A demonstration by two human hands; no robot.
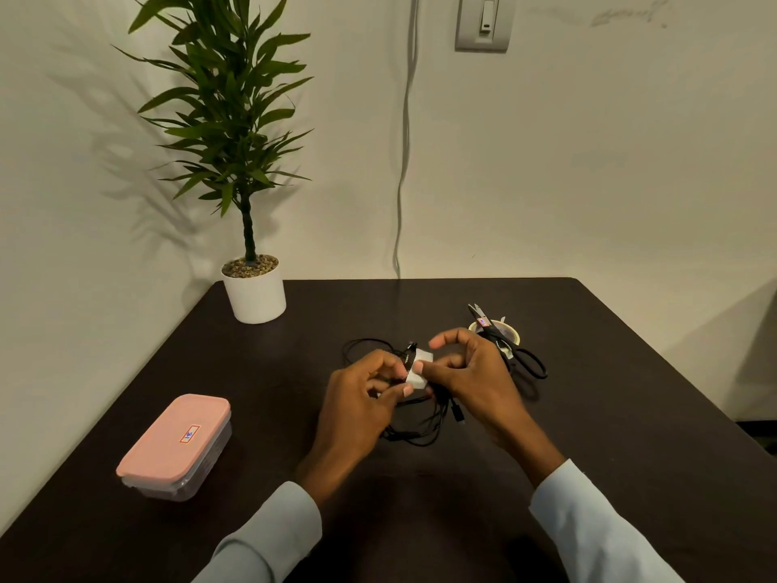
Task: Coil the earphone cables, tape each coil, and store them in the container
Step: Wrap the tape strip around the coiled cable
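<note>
A coil of black earphone cable (pixel 420 431) hangs between my two hands above the dark table (pixel 294 372). My left hand (pixel 357 401) pinches the coil from the left. My right hand (pixel 466 372) presses a strip of white tape (pixel 418 368) around the bundle at its top. More black cable (pixel 361 345) lies loose on the table just behind my hands. The container (pixel 176 446), clear with a closed pink lid, stands at the left front.
A tape roll (pixel 511 332) with black scissors (pixel 504 342) lying across it sits right behind my right hand. A potted plant in a white pot (pixel 254 294) stands at the table's back left corner. A grey cord (pixel 403 162) runs down the wall.
</note>
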